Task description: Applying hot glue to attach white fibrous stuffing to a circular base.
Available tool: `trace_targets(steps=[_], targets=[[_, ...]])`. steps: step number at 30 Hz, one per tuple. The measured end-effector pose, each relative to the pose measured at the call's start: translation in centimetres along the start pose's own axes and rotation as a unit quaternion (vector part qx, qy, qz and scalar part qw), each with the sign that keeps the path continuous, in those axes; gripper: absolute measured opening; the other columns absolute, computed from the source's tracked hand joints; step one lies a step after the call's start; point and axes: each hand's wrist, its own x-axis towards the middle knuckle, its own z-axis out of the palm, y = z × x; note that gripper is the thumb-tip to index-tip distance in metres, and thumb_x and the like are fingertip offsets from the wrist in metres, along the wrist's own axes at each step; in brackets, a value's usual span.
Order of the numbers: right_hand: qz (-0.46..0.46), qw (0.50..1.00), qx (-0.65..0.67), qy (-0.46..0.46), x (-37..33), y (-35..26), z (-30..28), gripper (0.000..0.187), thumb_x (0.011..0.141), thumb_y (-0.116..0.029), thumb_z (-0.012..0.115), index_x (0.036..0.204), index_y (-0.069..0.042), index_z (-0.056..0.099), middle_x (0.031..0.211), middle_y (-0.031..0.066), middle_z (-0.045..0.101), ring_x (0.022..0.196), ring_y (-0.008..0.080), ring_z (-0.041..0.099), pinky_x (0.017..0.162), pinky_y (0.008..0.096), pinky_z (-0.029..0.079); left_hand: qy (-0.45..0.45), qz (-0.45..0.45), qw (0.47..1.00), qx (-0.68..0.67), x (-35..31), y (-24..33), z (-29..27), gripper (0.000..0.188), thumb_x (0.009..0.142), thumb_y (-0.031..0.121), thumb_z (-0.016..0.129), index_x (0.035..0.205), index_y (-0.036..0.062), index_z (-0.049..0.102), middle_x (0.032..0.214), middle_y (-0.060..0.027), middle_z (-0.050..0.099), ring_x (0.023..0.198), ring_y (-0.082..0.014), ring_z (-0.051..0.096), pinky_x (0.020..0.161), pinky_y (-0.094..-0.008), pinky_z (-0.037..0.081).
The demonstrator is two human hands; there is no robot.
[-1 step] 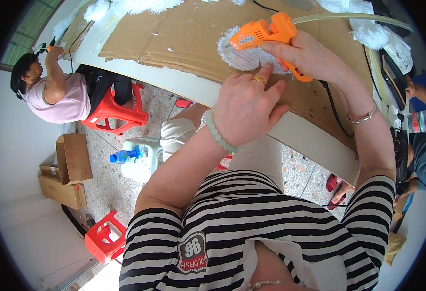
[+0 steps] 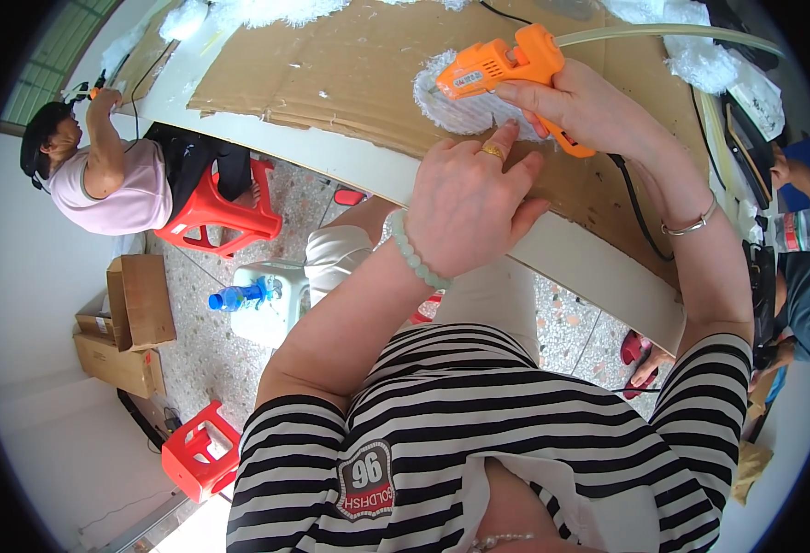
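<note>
An orange hot glue gun (image 2: 502,66) is held in my right hand (image 2: 594,109), its fingers wrapped round the handle. A long pale glue stick (image 2: 668,32) runs out of its back, and a black cord (image 2: 640,207) hangs from the handle. The nozzle points left over a white, fuzzy-edged oval piece (image 2: 460,111) lying on brown cardboard. My left hand (image 2: 474,203) is at the near edge of that piece, fingers apart, with a fingertip on or just beside it. The hand's underside is hidden. Nothing shows in its grasp.
Cardboard (image 2: 331,88) covers the white-edged table (image 2: 285,147). White fluffy material (image 2: 276,9) lies along the far side. At left a person (image 2: 110,189) sits on a red stool (image 2: 225,212). A pale stool (image 2: 271,309) bears a blue-capped bottle (image 2: 234,297). Cardboard boxes (image 2: 138,304) stand by the wall.
</note>
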Motion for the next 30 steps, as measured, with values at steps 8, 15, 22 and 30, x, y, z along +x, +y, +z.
trace_targets(steps=[8,15,22,30], targets=[[0.012,1.000,0.008,0.004,-0.3,-0.3,0.0,0.041,0.090,-0.044,0.058,0.085,-0.003,0.057,0.066,-0.0019,0.050,0.060,0.0073,0.045,0.054,0.0241,0.037,0.007,0.005,1.000,0.001,-0.1,0.1,0.0,0.039,0.066,0.029,0.074,0.098,0.0081,0.068,0.106,-0.0237,0.064,0.078,-0.0267,0.065,0.071,-0.0360,0.049],[0.005,0.984,0.169,0.055,-2.0,0.0,-0.3,0.041,0.091,-0.044,0.056,0.094,-0.004,0.062,0.076,0.0031,0.062,0.066,0.0107,0.057,0.055,0.0250,0.045,0.007,0.017,1.000,0.015,0.1,-0.2,0.4,0.037,0.068,0.030,0.073,0.098,0.0086,0.068,0.106,-0.0232,0.064,0.077,-0.0266,0.065,0.070,-0.0359,0.049],[0.043,0.863,0.454,0.218,-2.8,-0.6,1.7,0.032,0.096,-0.033,0.051,0.111,-0.006,0.055,0.091,0.0072,0.062,0.074,0.0151,0.061,0.068,0.0300,0.056,-0.002,0.022,0.999,0.029,0.1,-0.4,0.6,0.037,0.071,0.032,0.071,0.099,0.0082,0.067,0.107,-0.0226,0.064,0.073,-0.0267,0.065,0.067,-0.0354,0.048],[-0.016,0.859,0.448,0.248,-3.2,1.8,3.4,0.039,0.094,-0.039,0.051,0.104,-0.002,0.056,0.094,0.0109,0.063,0.077,0.0184,0.065,0.070,0.0318,0.056,-0.008,0.041,0.999,0.024,0.1,0.2,-0.6,0.031,0.072,0.026,0.072,0.097,0.0083,0.068,0.103,-0.0196,0.066,0.069,-0.0244,0.064,0.064,-0.0347,0.049]])
